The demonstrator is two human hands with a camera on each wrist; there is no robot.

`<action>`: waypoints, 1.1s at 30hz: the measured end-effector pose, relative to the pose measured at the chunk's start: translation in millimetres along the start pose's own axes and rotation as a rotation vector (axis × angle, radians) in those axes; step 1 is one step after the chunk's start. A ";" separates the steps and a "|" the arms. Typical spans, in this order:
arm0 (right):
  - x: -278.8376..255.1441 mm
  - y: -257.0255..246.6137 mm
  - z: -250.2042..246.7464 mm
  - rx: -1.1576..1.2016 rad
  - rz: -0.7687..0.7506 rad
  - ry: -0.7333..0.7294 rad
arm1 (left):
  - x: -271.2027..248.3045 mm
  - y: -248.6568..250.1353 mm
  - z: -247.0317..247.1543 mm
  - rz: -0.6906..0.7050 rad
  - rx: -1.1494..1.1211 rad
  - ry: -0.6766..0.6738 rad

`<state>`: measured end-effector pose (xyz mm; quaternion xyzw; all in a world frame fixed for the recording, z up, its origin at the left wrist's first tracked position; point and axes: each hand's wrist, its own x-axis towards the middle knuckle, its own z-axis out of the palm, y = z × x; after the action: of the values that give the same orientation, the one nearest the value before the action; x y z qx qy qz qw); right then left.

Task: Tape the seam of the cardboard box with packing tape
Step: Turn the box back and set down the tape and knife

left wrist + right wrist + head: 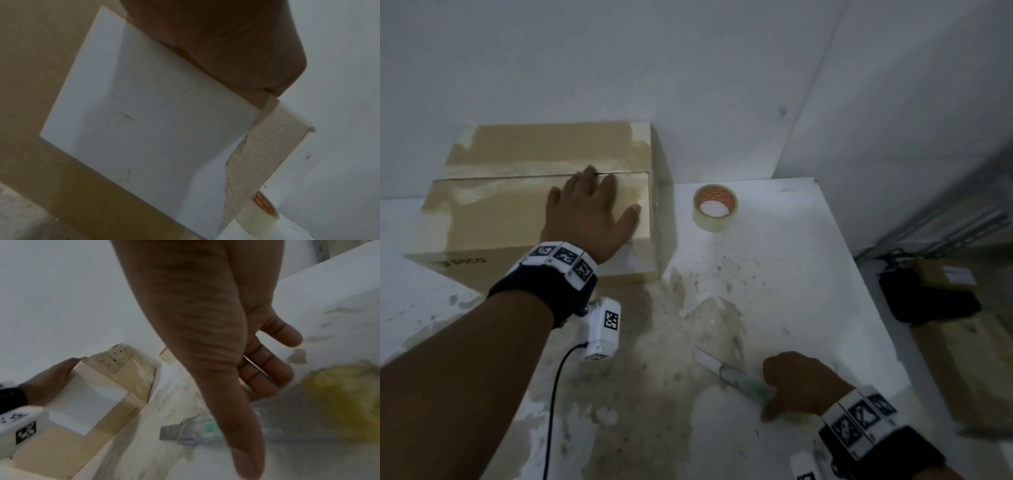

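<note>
While left hand (592,209) presses it, cardboard box (517,205) seam runs left-right.

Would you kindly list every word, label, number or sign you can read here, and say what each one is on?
No text reads with certainty.
Cardboard box front face: dark printed word, mirrored or blurred, illegible.
Cardboard box end: grid of handling pictograms, no readable words.
Tape roll core: orange lettering, too blurred.
Wrist bands: black-and-white square marker codes, not words.

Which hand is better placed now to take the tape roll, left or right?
Probably the left. The left hand lies flat on the box, right beside the tape roll. The right hand is nearer the table's front edge, at a cutter.
</note>
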<state>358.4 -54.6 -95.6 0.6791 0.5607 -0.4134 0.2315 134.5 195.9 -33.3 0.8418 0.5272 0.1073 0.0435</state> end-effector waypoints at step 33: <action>134.4 -102.1 -116.4 0.516 -0.017 0.580 | 6.0 -1.1 0.0 -0.036 0.020 -0.113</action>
<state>300.2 139.6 -126.6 0.7989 0.4861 -0.3338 -0.1185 136.1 201.8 -32.7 0.8372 0.5401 0.0537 0.0668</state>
